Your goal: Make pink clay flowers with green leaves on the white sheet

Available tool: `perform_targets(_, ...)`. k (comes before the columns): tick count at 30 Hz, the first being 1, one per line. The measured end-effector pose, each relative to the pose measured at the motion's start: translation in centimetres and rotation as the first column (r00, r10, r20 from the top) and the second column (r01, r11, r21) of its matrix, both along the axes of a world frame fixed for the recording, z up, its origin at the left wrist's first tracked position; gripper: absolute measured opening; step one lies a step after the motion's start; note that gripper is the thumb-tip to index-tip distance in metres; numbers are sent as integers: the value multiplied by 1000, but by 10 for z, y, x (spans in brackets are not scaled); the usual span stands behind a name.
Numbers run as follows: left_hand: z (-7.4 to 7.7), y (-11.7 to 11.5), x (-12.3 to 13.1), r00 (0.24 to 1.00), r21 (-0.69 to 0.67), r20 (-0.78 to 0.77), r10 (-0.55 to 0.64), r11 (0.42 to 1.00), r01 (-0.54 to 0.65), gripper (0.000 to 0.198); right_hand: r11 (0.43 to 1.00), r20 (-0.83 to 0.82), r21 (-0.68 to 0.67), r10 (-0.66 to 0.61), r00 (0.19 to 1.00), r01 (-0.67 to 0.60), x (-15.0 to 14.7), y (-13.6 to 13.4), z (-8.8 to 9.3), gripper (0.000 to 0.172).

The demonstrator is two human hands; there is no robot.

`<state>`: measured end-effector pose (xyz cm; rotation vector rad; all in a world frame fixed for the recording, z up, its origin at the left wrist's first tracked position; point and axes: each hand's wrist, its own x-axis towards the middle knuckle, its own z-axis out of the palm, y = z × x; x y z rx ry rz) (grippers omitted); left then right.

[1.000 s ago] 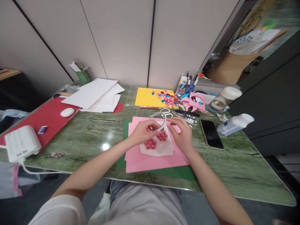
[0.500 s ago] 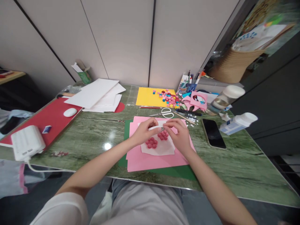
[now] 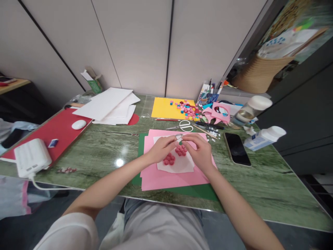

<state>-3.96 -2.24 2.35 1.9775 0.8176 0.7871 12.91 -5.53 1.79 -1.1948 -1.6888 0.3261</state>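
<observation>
My left hand (image 3: 162,149) and my right hand (image 3: 198,150) meet over a white sheet (image 3: 177,163) that lies on pink paper (image 3: 169,177). Both pinch a small pale strip (image 3: 179,136) between their fingertips, thumbs and forefingers pressed together. Two clusters of red paper coils (image 3: 174,155) sit on the white sheet just under the hands. A dark green sheet (image 3: 197,191) lies beneath the pink paper.
White scissors (image 3: 184,126), a yellow sheet (image 3: 163,108) with several coloured coils (image 3: 187,108), pens and pink scraps (image 3: 220,111) lie behind. A phone (image 3: 237,148) and two bottles (image 3: 262,138) are to the right. White papers (image 3: 109,104), a mouse (image 3: 78,124) and a white box (image 3: 31,157) are on the left.
A second ago the hands held a wide paper loop above the sheet. The loop has been drawn down into a small tight strip, and the hands have closed in together.
</observation>
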Motion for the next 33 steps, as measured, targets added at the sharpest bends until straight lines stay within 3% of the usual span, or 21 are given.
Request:
perform_targets(9,-5,5,0,986,141,-144,87,988,-67,26,998,-107,-42,51,993,-56,2,2,-2,9)
perform_targets(17,-7,5,2,963,280,-231,140,957,-72,28,996,147,89,-7,989,-6,1,3,-13,24)
perform_targets(25,-7,3,1,938,395,-284,196,916,-72,26,989,205,136,-84,975,57,3,4,-18,15)
perform_targets(33,-10,2,1,915,474,-336,223,879,-40,24,980,275,179,-131,952,83,4,4,-18,20)
